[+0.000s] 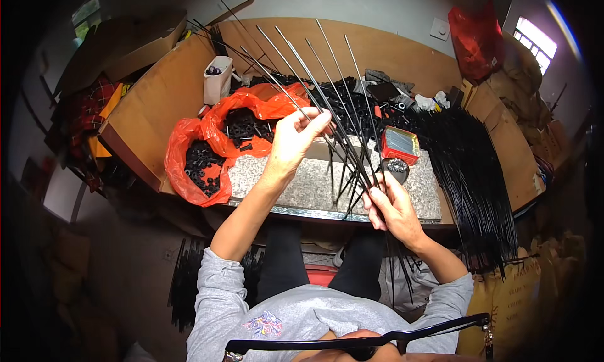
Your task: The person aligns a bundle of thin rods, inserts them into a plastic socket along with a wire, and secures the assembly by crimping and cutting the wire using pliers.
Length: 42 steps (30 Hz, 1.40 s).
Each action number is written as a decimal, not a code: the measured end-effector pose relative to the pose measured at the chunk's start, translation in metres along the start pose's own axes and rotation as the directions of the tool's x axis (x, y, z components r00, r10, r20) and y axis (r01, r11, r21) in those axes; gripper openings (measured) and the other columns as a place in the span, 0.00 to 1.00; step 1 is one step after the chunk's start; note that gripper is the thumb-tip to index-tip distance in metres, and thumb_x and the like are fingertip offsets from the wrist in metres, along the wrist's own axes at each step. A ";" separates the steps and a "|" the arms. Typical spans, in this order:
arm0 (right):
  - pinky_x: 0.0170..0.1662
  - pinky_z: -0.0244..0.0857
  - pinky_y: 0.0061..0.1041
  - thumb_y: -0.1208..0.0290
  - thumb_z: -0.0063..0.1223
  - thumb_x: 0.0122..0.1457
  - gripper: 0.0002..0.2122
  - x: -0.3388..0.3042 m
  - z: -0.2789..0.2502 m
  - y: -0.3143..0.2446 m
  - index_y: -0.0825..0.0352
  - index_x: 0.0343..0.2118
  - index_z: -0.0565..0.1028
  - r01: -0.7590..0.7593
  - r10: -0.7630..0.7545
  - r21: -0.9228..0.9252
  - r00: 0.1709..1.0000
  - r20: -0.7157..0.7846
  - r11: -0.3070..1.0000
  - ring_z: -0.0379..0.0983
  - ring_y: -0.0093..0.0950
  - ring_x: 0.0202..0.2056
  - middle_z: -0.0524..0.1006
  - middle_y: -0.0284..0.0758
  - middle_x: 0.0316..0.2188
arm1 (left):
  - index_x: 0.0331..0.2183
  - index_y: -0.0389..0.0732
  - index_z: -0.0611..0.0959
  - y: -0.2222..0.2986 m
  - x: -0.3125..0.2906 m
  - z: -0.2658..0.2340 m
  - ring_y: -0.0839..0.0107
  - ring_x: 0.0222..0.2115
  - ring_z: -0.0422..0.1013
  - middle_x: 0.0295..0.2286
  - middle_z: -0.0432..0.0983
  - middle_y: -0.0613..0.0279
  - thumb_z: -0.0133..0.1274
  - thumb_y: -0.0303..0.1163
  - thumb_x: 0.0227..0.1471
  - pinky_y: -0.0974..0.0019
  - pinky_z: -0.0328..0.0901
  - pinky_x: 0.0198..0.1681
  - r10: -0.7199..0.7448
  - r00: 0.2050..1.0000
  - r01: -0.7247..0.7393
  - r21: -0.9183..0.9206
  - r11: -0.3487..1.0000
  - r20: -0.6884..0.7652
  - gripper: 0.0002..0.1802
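Note:
Several long thin black rods with bare silvery ends (343, 142) fan out above the work surface, crossing one another between my hands. My left hand (290, 142) pinches some of them between thumb and fingers, near their upper, silvery part. Lower down on the right, my right hand (393, 211) is closed round the bundle, and the dark ends hang below it. Under the rods lies a speckled stone slab (264, 186). A small red-rimmed tray (400, 145) sits just beyond my right hand.
Red plastic bags (179, 167) of small black parts stand on the left, near a white container (218, 79). A large heap of black rods (472, 186) overhangs the right edge. Wooden boards (148, 104) wall the bench, with dark parts piled along the back.

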State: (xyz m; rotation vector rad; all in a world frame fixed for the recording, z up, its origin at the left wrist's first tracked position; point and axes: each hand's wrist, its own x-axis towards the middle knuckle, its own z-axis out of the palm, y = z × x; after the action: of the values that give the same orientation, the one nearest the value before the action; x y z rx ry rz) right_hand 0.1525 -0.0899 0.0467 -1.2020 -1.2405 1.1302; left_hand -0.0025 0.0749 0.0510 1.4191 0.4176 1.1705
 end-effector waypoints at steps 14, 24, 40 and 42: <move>0.14 0.54 0.12 0.74 0.33 0.60 0.04 -0.011 -0.005 -0.002 0.69 0.31 0.60 0.001 -0.010 -0.144 0.998 -0.066 0.990 0.60 0.15 0.11 0.66 0.32 0.21 | 0.32 0.40 0.78 0.024 -0.001 -0.005 0.63 0.36 0.64 0.30 0.68 0.62 0.56 0.25 0.29 0.63 0.60 0.39 0.742 0.510 -0.550 0.828 -0.109 0.436 0.18; 0.15 0.62 0.16 0.67 0.39 0.60 0.09 -0.001 -0.028 0.013 0.66 0.35 0.58 -0.059 0.036 0.245 0.995 0.096 0.968 0.67 0.22 0.14 0.65 0.34 0.24 | 0.27 0.33 0.79 0.085 0.028 -0.023 0.58 0.34 0.70 0.29 0.73 0.55 0.51 0.27 0.33 0.60 0.67 0.39 0.696 0.267 -0.577 0.689 -0.438 0.666 0.13; 0.10 0.51 0.10 0.73 0.45 0.56 0.10 -0.010 -0.068 0.019 0.66 0.37 0.58 -0.006 0.023 0.135 0.992 -0.121 0.991 0.61 0.16 0.12 0.66 0.32 0.25 | 0.37 0.43 0.79 0.072 -0.011 -0.178 0.64 0.27 0.65 0.23 0.66 0.59 0.46 0.16 0.36 0.63 0.62 0.33 0.669 0.658 -0.058 0.909 -0.412 0.345 0.22; 0.10 0.51 0.10 0.72 0.46 0.56 0.11 -0.012 -0.070 0.022 0.66 0.37 0.58 0.004 0.020 0.155 0.987 -0.157 0.988 0.62 0.16 0.13 0.66 0.32 0.25 | 0.38 0.42 0.78 0.060 0.006 -0.176 0.65 0.27 0.65 0.24 0.66 0.59 0.46 0.17 0.37 0.64 0.62 0.33 0.654 0.671 -0.063 0.906 -0.418 0.349 0.21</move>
State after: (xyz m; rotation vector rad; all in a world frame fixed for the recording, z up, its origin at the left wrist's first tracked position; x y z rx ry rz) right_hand 0.2229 -0.1030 0.0263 -1.1568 -1.0100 1.0938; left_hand -0.1665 0.1590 0.0731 3.0652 1.5737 1.8833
